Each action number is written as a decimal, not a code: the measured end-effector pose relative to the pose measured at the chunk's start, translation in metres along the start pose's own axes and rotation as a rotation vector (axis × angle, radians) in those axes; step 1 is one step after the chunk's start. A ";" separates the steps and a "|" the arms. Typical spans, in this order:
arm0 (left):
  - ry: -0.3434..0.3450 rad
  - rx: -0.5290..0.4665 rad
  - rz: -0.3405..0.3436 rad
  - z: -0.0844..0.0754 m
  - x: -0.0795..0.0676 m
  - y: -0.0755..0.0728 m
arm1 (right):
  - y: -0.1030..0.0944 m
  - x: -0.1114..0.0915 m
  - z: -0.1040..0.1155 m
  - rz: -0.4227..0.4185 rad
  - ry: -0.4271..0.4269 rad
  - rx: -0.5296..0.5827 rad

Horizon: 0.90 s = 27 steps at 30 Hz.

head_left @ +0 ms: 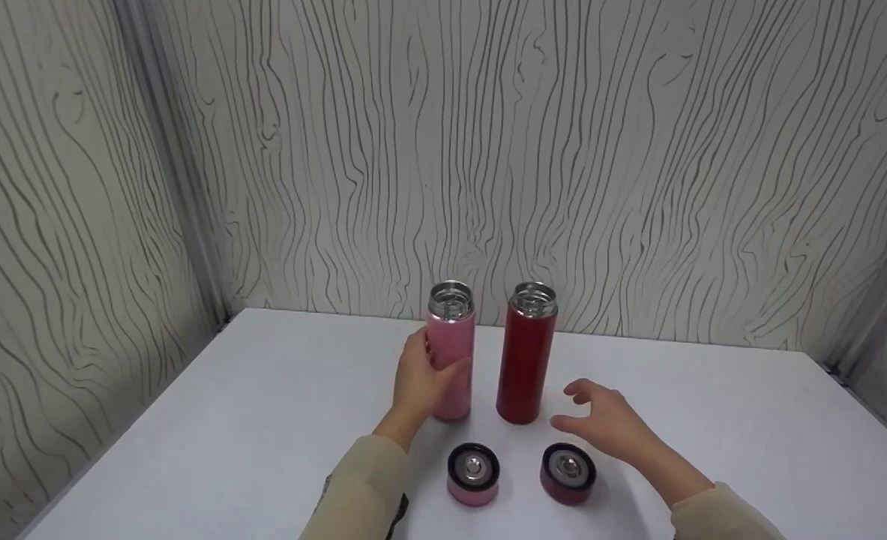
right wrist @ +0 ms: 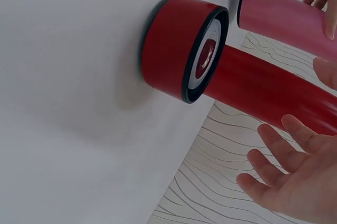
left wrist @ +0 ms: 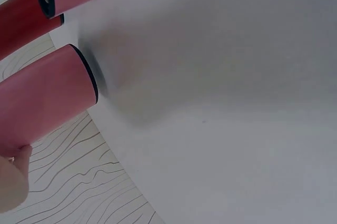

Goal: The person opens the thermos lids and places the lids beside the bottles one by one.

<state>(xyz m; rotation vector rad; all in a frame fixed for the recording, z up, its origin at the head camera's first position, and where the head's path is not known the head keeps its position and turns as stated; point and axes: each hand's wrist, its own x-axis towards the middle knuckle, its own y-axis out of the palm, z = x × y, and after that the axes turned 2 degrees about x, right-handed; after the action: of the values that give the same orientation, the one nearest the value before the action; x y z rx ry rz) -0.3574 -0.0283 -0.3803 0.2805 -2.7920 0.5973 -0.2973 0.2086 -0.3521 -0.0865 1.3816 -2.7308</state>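
Note:
My left hand (head_left: 421, 382) holds the upright pink bottle (head_left: 452, 352) round its side, thumb across the front. The bottle's top is uncovered, showing a metal threaded neck. Just to its right stands a red bottle (head_left: 524, 360), likewise without a lid. My right hand (head_left: 604, 420) hovers to the right of the red bottle, apart from it, fingers spread and holding nothing, as the right wrist view also shows (right wrist: 295, 176). In front of the bottles sit a pink lid (head_left: 473, 474) and a dark red lid (head_left: 567, 474), inner sides up.
A white table (head_left: 263, 420) carries everything. Behind it rises a wall panel (head_left: 383, 165) with a wood-grain line pattern, close behind the bottles. Similar panels stand at the left (head_left: 53, 225) and right sides.

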 end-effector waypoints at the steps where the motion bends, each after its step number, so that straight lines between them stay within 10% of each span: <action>1: 0.008 -0.003 -0.001 0.001 0.000 0.001 | -0.001 0.000 0.000 0.001 0.003 0.001; 27: -0.019 -0.013 0.028 -0.008 -0.003 0.007 | -0.006 -0.005 -0.006 0.014 0.018 0.005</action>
<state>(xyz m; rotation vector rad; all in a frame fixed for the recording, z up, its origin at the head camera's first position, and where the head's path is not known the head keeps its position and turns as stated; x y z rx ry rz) -0.3542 -0.0183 -0.3770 0.2463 -2.8215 0.5854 -0.2935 0.2173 -0.3508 -0.0515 1.3750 -2.7301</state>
